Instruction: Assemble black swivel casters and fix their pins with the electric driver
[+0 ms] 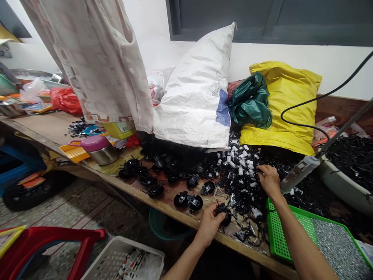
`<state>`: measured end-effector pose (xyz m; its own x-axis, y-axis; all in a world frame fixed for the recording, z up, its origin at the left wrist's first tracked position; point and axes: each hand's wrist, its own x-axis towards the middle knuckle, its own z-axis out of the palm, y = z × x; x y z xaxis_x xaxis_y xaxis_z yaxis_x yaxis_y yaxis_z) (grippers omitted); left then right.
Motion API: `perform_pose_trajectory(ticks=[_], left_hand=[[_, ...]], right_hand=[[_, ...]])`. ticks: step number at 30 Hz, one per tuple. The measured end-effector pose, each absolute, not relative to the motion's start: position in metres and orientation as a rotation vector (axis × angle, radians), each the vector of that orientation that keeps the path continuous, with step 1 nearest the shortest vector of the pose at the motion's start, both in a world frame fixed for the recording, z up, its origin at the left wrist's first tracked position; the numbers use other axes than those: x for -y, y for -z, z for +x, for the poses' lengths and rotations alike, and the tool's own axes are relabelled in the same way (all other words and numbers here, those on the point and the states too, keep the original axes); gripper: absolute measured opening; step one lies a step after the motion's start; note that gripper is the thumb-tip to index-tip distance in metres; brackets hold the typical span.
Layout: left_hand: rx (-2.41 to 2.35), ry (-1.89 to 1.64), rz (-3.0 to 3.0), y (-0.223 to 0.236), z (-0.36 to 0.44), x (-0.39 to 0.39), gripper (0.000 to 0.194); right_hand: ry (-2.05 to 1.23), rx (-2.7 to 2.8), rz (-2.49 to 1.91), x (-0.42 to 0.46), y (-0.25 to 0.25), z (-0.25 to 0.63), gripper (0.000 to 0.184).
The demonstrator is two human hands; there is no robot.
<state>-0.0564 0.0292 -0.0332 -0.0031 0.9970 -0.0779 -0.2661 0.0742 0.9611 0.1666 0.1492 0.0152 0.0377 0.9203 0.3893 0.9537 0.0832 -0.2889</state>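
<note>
My left hand point(209, 222) is closed around a black round plastic part point(225, 218) near the table's front edge, thumb on top of it. At the pile of small black plastic pieces point(243, 190), my right hand point(269, 180) has its fingers pinched together; something small and dark shows at the fingertips, too small to name. White small blocks point(240, 161) lie just beyond that hand. Left of my left hand sit similar black round parts with grey metal-looking pieces on them, among them one part point(194, 202) close to the edge.
A green basket point(287, 249) with small silvery pieces point(338, 245) stands at the right, below a power-strip-like grey block point(300, 174). Behind are a white sack point(195, 93) and a yellow bag point(291, 105). A steel cup point(101, 149) stands left; a white basket point(125, 256) is below.
</note>
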Motion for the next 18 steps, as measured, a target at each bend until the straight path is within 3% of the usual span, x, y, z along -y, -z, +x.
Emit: perform_pose_trajectory(ticks=[5,18], left_hand=[[-1.066,-1.262,0.963,0.031,-0.056,-0.028,0.023],[-1.056,-1.269,0.908,0.037,-0.056,-0.029,0.023]], right_hand=[[-0.034,1.781,-1.821,-0.142,-0.019,0.166,0.033],[-0.707,1.373,-1.648,-0.128,-0.027,0.152,0.037]])
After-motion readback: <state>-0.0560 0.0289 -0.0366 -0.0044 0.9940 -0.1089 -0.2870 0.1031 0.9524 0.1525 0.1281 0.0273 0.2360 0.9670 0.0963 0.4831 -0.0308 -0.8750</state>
